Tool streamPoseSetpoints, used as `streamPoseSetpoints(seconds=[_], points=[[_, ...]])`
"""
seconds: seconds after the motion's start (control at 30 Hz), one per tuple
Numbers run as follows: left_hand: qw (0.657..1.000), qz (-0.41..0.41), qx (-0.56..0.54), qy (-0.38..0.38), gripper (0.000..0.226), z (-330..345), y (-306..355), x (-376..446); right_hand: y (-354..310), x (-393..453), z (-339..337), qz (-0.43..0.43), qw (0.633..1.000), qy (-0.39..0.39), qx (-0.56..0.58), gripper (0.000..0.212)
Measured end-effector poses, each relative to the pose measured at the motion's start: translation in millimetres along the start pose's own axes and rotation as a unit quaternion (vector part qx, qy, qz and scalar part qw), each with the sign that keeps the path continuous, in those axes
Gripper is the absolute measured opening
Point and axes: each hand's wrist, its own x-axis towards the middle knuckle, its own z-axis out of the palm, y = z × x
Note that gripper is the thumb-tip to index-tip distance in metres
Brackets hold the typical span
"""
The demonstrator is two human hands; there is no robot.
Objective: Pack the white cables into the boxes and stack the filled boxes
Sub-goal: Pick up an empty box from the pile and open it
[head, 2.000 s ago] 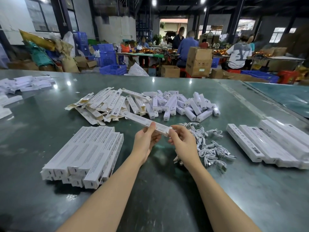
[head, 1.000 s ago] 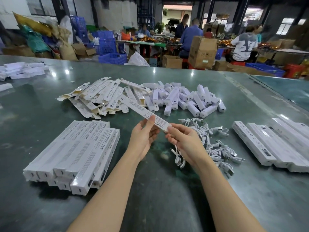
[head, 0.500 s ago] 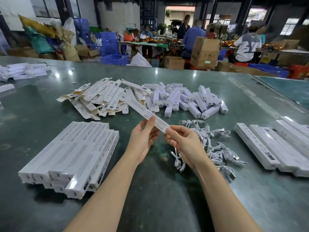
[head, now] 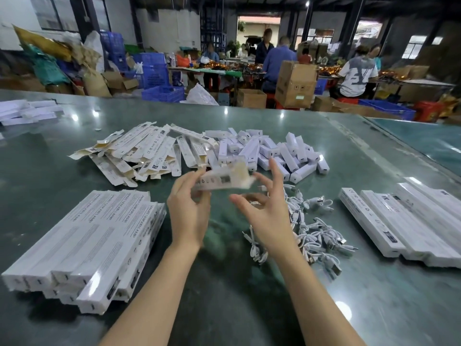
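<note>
My left hand (head: 188, 213) grips one end of a long white box (head: 219, 181), blurred by motion and held above the green table (head: 224, 283). An open flap of the box points up to the right. My right hand (head: 270, 213) hovers just right of the box with fingers spread and straight, near the flap; whether it touches is unclear. A tangle of white cables (head: 314, 228) lies right of my right hand. A stack of filled boxes (head: 94, 240) sits at the left.
Flat unfolded boxes (head: 139, 153) lie heaped behind my hands, beside a pile of short white inserts (head: 272, 151). A row of long boxes (head: 404, 228) lies at the right. People work at tables beyond cardboard cartons (head: 295, 83) and blue crates (head: 162, 92).
The box, held flat and diagonal by both hands before, has swung round and its end flap has opened. My right hand has let go of it and spread its fingers.
</note>
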Motion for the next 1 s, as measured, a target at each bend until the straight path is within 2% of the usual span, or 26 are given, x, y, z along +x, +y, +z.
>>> streamPoseSetpoints(seconds=[0.07, 0.13, 0.23, 0.33, 0.43, 0.47, 0.53, 0.57, 0.6, 0.67, 0.7, 0.8, 0.87, 0.93, 1.0], points=[[0.996, 0.021, 0.089, 0.004, 0.044, -1, -5, 1, -2, -1, -2, -0.089, 0.994, 0.0, -0.064, 0.098], [0.992, 0.02, 0.124, 0.005, 0.045, -2, -6, 1, -3, -3, -4, -0.144, 0.98, -0.025, -0.137, 0.092], [0.991, 0.004, 0.13, -0.015, 0.051, -2, -4, 0, -3, -9, 1, -0.136, 0.959, -0.082, -0.233, 0.077], [0.995, -0.012, 0.084, -0.059, 0.062, -2, -2, -1, -1, -14, 7, -0.13, 0.953, -0.097, -0.258, 0.06], [0.997, -0.029, 0.022, -0.074, 0.07, 1, 4, -2, -1, -14, 7, -0.15, 0.957, -0.057, -0.24, 0.046], [0.997, -0.05, -0.008, -0.066, 0.067, 2, 4, -2, -1, -13, 7, -0.153, 0.959, -0.032, -0.237, 0.044], [0.986, -0.133, -0.084, -0.05, 0.042, 5, 4, 1, -2, -11, 4, -0.158, 0.957, 0.023, -0.243, 0.047], [0.972, -0.187, -0.128, -0.069, 0.03, 6, 4, 2, -2, -9, 3, -0.167, 0.95, 0.042, -0.259, 0.049], [0.956, -0.226, -0.157, -0.104, 0.03, 7, 5, 2, -3, -8, 2, -0.181, 0.941, 0.05, -0.283, 0.052], [0.938, -0.253, -0.16, -0.177, 0.051, 9, 7, -1, -3, -8, 0, -0.21, 0.92, 0.015, -0.331, 0.056], [0.939, -0.246, -0.153, -0.183, 0.055, 10, 7, -2, -3, -9, 1, -0.209, 0.914, -0.028, -0.347, 0.06], [0.948, -0.242, -0.152, -0.137, 0.043, 10, 4, 0, 0, -15, 7, -0.147, 0.9, -0.17, -0.374, 0.08], [0.948, -0.261, -0.158, -0.088, 0.027, 8, 0, 4, 2, -19, 10, -0.111, 0.915, -0.19, -0.338, 0.084], [0.94, -0.286, -0.182, -0.036, 0.022, 8, -4, 7, -2, -15, 11, -0.081, 0.96, -0.115, -0.241, 0.075], [0.931, -0.301, -0.207, -0.001, 0.026, 10, -6, 8, -5, 1, 14, -0.058, 0.968, -0.009, -0.245, 0.058]])
